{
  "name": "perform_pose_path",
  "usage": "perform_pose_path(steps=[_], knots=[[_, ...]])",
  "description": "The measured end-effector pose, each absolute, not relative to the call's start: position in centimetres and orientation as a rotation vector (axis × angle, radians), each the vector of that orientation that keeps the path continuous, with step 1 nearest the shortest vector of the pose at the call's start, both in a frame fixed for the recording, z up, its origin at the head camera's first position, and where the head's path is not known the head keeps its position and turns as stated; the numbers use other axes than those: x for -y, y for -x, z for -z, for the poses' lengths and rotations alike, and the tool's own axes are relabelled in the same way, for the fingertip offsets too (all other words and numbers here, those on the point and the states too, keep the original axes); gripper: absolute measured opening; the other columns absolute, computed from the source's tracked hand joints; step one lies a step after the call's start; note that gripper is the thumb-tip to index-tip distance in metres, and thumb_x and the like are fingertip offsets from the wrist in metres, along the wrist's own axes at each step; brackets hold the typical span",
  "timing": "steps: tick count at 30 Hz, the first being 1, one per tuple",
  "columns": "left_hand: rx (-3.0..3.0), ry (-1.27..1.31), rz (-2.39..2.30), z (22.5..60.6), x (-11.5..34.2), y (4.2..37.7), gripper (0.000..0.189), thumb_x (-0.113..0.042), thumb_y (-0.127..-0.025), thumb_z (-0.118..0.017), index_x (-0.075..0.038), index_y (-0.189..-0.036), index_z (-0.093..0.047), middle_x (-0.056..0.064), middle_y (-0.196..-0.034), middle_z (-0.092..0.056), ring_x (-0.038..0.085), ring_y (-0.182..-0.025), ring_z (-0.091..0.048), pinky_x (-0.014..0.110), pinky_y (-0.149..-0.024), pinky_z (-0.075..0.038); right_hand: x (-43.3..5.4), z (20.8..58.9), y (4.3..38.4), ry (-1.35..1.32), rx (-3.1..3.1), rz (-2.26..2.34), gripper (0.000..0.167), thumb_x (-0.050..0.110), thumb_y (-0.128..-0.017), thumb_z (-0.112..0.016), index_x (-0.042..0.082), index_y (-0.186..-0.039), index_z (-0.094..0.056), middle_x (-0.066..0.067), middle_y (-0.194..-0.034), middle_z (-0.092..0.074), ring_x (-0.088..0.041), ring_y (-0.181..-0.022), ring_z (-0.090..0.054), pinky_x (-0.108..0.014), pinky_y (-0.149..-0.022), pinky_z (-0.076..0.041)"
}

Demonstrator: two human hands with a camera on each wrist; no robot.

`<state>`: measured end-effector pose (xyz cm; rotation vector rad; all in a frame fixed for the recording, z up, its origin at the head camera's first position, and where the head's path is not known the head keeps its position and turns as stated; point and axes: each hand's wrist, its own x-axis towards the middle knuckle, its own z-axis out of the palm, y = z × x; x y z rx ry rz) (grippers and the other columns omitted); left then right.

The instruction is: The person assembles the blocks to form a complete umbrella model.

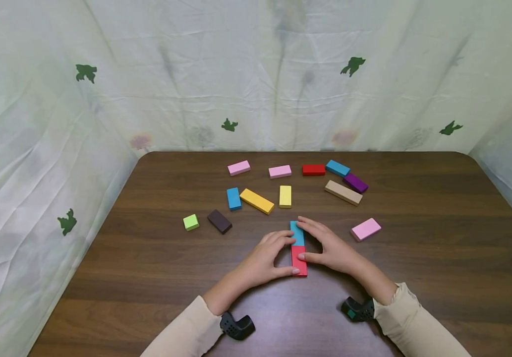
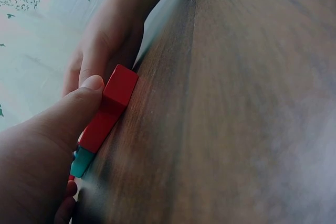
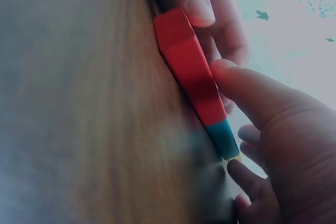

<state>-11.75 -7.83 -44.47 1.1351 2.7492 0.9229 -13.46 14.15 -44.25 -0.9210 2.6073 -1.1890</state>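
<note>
1. One pale, flower-printed cloth backdrop (image 1: 193, 74) hangs around the table, carrying five dark green bird shapes (image 1: 86, 73).
2. One brown wood-grain table (image 1: 148, 282) bears fourteen blocks, by my count.
3. Two cream fabric sleeves (image 1: 189, 327) come in from the near side, the forearms slanting inward.
4. Two bare hands face each other, thumbs spread from fingers. The left hand (image 1: 262, 258) touches a flat red rectangular block (image 1: 299, 263) with its thumb at the near end, its fingers along the left side of a light blue rectangular block (image 1: 298, 238). The right hand (image 1: 333, 248) touches the red one's right edge with its thumb and the blue one's far end with a finger.
5. Two black wrist devices (image 1: 238, 326) sit by the cuffs.
6. Those two blocks lie end to end, touching, between the hands.
7. Two long bars: one tan (image 1: 343, 193), one orange-yellow (image 1: 257, 201).
8. Nine mid-sized blocks farther out: three pink (image 1: 366, 228), two blue (image 1: 234, 199), one red (image 1: 313, 170), one purple (image 1: 356, 183), one yellow (image 1: 285, 197), one dark brown (image 1: 219, 221).
9. One small lime-green block (image 1: 191, 222), left of the dark brown.
</note>
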Motion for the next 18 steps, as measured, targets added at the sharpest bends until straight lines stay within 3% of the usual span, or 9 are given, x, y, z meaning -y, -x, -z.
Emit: perform_pose_path(steps=[9, 18], knots=[[-2.738, -1.116, -0.913, 44.6, 7.8, 11.7, 0.066, -0.05, -0.08, -0.061, -0.009, -0.129, -0.046, 0.0, -0.137, -0.037, 0.019, -0.126, -0.029, 0.037, -0.101, -0.028, -14.3, 44.3, 12.3, 0.921, -2.613, 1.192, 0.067, 0.037, -0.08, -0.066, 0.01, -0.136, -0.04, -0.007, -0.141, -0.032, -0.026, -0.129, -0.027, -0.049, -0.099, -0.027], [-2.733, -1.119, -0.928, 44.6, 7.9, 11.8, 0.066, -0.052, -0.079, -0.06, -0.009, -0.128, -0.046, 0.001, -0.137, -0.037, 0.019, -0.126, -0.028, 0.039, -0.101, -0.026, -14.3, 44.4, 12.0, 0.908, -2.61, 1.193, 0.068, 0.042, -0.08, -0.064, 0.01, -0.136, -0.041, -0.005, -0.142, -0.031, -0.025, -0.129, -0.027, -0.048, -0.099, -0.027]])
